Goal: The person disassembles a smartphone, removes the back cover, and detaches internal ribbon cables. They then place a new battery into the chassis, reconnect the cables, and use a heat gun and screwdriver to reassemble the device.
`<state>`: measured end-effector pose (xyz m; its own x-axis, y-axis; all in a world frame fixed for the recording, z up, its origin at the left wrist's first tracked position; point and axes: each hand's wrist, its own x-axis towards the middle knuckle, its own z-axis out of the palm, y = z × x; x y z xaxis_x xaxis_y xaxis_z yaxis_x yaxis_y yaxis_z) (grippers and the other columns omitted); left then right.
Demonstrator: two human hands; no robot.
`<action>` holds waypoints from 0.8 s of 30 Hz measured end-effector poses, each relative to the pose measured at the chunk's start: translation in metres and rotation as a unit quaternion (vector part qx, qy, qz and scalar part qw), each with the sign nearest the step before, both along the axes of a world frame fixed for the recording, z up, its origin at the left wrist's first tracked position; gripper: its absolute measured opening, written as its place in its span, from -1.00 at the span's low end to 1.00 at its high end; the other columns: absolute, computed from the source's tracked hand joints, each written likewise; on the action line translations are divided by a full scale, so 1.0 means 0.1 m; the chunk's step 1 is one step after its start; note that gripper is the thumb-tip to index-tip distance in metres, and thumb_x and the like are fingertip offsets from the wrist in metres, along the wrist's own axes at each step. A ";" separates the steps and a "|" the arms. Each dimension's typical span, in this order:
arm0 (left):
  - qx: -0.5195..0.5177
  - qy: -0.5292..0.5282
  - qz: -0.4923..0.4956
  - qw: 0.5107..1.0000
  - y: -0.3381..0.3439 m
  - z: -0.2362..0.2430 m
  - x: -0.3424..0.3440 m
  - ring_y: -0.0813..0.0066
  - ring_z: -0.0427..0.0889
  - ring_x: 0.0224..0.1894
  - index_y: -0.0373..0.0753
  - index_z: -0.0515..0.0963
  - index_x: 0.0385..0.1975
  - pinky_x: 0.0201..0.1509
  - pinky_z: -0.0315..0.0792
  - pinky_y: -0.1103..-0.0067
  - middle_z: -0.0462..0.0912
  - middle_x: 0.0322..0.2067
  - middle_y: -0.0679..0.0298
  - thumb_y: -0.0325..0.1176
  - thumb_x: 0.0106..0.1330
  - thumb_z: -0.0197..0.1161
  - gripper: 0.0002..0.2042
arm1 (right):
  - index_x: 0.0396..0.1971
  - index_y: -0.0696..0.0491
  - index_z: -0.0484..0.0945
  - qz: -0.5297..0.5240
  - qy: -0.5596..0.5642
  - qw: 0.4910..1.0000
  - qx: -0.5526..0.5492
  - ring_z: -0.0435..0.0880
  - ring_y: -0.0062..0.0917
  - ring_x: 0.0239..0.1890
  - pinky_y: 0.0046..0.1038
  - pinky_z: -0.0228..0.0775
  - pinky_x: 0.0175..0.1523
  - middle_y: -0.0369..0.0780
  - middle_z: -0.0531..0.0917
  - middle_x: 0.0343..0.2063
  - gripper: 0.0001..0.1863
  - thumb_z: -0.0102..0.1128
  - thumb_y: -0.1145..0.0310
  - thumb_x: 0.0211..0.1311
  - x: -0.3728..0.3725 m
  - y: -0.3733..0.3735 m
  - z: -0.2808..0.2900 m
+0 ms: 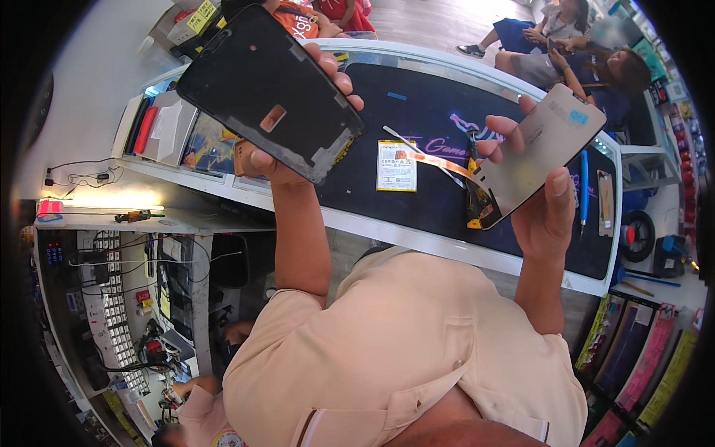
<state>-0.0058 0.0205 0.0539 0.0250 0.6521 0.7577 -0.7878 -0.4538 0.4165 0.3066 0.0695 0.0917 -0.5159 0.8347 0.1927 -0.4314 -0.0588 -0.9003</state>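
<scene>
My left hand [274, 167] is closed on a black phone frame [246, 89] with a small rectangular opening, its fingertips over the far edge. My right hand [550, 216] grips a pale grey-backed screen panel [542, 149], tilted above the dark mat [398, 97]. A copper-coloured flex cable [439, 162] runs from the panel's lower end, where yellow and black parts [477, 208] hang. Between my hands lie a white-labelled battery [395, 175] and a thin white stick [398, 135]. A blue pen-like tool [583, 194] lies right of the panel.
A white-framed glass counter [350, 216] carries the mat. At left are a cluttered shelf unit [134, 223] and cables; at right, racks of coloured packages [637, 350]. People [566, 67] sit beyond the counter, and another person [201, 417] is at the lower left.
</scene>
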 end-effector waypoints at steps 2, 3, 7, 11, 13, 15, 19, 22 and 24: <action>-0.018 0.005 -0.004 1.000 0.02 -0.02 0.07 -0.01 0.36 0.34 -0.35 0.07 0.52 0.46 0.32 0.01 0.30 0.28 0.01 0.07 -0.06 0.69 0.21 | 0.50 0.25 0.10 0.012 0.022 1.000 0.014 0.72 -0.27 0.14 -0.28 0.56 0.26 0.10 0.57 0.20 0.14 0.47 -0.22 0.20 -0.07 0.01 0.06; -0.017 -0.001 -0.014 1.000 0.03 -0.04 0.11 -0.04 0.34 0.36 -0.36 0.05 0.53 0.47 0.32 -0.02 0.29 0.30 -0.03 0.11 0.00 0.65 0.19 | 0.50 0.26 0.11 0.015 0.031 0.999 0.013 0.72 -0.27 0.14 -0.28 0.56 0.26 0.10 0.57 0.20 0.13 0.47 -0.20 0.21 -0.12 0.02 0.09; -0.050 -0.013 0.002 0.999 0.00 -0.06 0.26 -0.13 0.34 0.39 -0.40 0.02 0.54 0.45 0.36 -0.08 0.29 0.35 -0.15 0.12 0.19 0.51 0.10 | 0.48 0.25 0.17 0.039 0.070 0.996 0.050 0.73 -0.33 0.13 -0.36 0.53 0.27 0.04 0.62 0.18 -0.01 0.47 -0.04 0.30 -0.31 0.07 0.16; -0.117 0.014 0.056 0.991 -0.06 -0.03 0.33 -0.05 0.47 0.37 -0.42 0.04 0.53 0.42 0.46 0.02 0.33 0.37 -0.13 0.02 0.11 0.58 0.11 | 0.48 0.19 0.22 0.050 0.063 0.995 0.059 0.72 -0.39 0.12 -0.41 0.52 0.26 -0.06 0.66 0.15 -0.13 0.47 0.15 0.34 -0.48 0.08 0.11; -0.152 0.022 0.077 0.985 -0.08 -0.03 0.36 0.01 0.53 0.35 -0.41 0.08 0.52 0.41 0.50 0.09 0.35 0.38 -0.10 -0.01 0.03 0.64 0.13 | 0.48 0.19 0.22 0.046 0.053 0.996 0.052 0.72 -0.41 0.11 -0.42 0.51 0.27 -0.07 0.67 0.14 -0.12 0.50 0.19 0.32 -0.50 0.06 0.08; -0.170 0.061 0.126 0.975 -0.10 -0.04 0.39 0.01 0.55 0.34 -0.40 0.14 0.51 0.39 0.52 0.12 0.35 0.39 -0.10 0.00 0.03 0.63 0.10 | 0.49 0.18 0.22 0.042 0.046 0.996 0.066 0.71 -0.42 0.12 -0.42 0.51 0.26 -0.09 0.67 0.14 -0.11 0.52 0.21 0.29 -0.52 0.05 0.06; -0.195 0.099 0.166 0.962 -0.11 -0.06 0.48 0.07 0.55 0.34 -0.38 0.27 0.46 0.39 0.52 0.18 0.39 0.39 -0.07 -0.01 0.04 0.63 0.02 | 0.47 0.19 0.25 -0.011 -0.026 0.986 0.162 0.69 -0.35 0.18 -0.34 0.58 0.22 -0.03 0.60 0.22 -0.06 0.52 0.04 0.24 -0.53 0.08 0.13; -0.228 0.131 0.173 0.949 -0.16 -0.07 0.59 0.13 0.56 0.34 -0.37 0.33 0.43 0.40 0.51 0.22 0.43 0.37 -0.04 -0.02 0.04 0.65 -0.02 | 0.46 0.15 0.32 -0.036 -0.073 0.976 0.201 0.67 -0.39 0.14 -0.36 0.58 0.16 -0.07 0.57 0.19 -0.08 0.56 0.05 0.22 -0.56 0.08 0.26; -0.273 0.127 0.160 0.940 -0.20 -0.07 0.68 0.17 0.56 0.34 -0.36 0.34 0.42 0.41 0.49 0.26 0.46 0.34 -0.02 -0.02 0.04 0.66 -0.04 | 0.51 0.19 0.22 -0.023 -0.121 0.975 0.183 0.63 -0.40 0.13 -0.36 0.53 0.23 -0.08 0.53 0.19 0.02 0.62 0.12 0.17 -0.54 0.06 0.39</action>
